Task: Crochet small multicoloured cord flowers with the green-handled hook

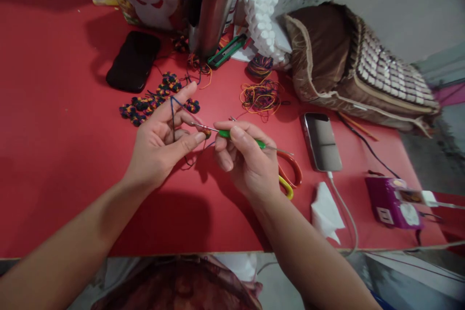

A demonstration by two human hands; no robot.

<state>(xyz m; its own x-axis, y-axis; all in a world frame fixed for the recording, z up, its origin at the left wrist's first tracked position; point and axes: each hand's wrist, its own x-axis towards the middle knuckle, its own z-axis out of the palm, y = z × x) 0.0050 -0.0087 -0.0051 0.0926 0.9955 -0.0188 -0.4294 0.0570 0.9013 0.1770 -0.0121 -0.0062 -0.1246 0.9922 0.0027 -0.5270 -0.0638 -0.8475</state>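
A crochet hook [224,133] with a green grip lies in my right hand [250,157], pinched between thumb and fingers, its metal tip pointing left. My left hand [160,140] pinches a small piece of multicoloured crochet [207,133] between thumb and finger. Dark blue yarn [173,118] loops over the raised index finger and runs down to the work. The hook's tip reaches the yarn beside that piece. Behind my left hand lie several small crocheted flowers [140,106] in dark, orange and pink yarn. Scissors [290,174] with red and yellow handles are partly hidden by my right hand.
A loose yarn tangle [261,97] lies near a wound yarn bundle [259,65]. A black phone [133,62], a metal cylinder [216,5] and a green cutter [227,52] stand or lie behind. At right are a charging phone [321,141], tissue [326,213], purple box [390,203] and cushion [327,53].
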